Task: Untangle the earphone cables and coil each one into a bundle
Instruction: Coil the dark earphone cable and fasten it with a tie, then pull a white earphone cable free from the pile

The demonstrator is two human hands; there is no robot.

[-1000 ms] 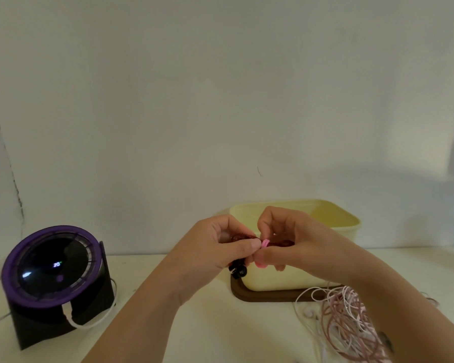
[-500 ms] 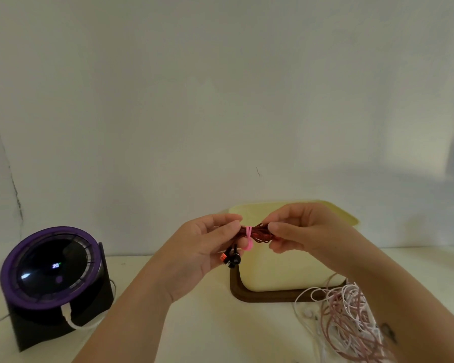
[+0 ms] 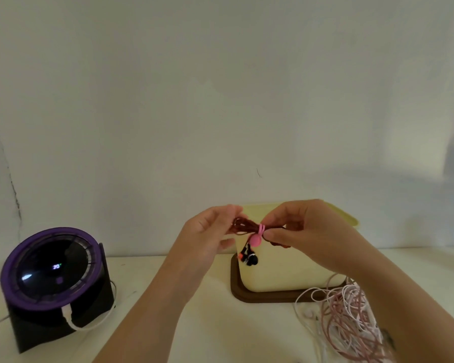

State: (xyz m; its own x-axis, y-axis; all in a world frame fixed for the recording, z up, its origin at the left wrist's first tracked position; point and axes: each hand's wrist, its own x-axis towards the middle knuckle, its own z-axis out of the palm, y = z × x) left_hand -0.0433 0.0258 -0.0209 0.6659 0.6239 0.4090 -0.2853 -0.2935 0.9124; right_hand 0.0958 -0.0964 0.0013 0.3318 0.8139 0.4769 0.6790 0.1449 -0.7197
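Evidently the red earphone bundle (image 3: 243,226) hangs before the cream box (image 3: 286,268), its ends pinched by left hand (image 3: 205,239) and right hand (image 3: 307,231); its pink tie (image 3: 257,238) looks fastened; next, the tangled pile (image 3: 351,318) wants separating.

A pale, cream-white table (image 3: 194,323) runs up to the wall. At its left end stands a round gadget (image 3: 50,271) with a purple rim and a dark glass face, set on a black stand. A white cord (image 3: 89,324) loops from the gadget's front onto the tabletop. Right of centre, near the wall, lies a brown tray (image 3: 262,297) with a cream box (image 3: 286,271) on it. A loose tangle of pink and white earphone cables (image 3: 346,318) lies at the tray's right front corner, overlapping its edge.
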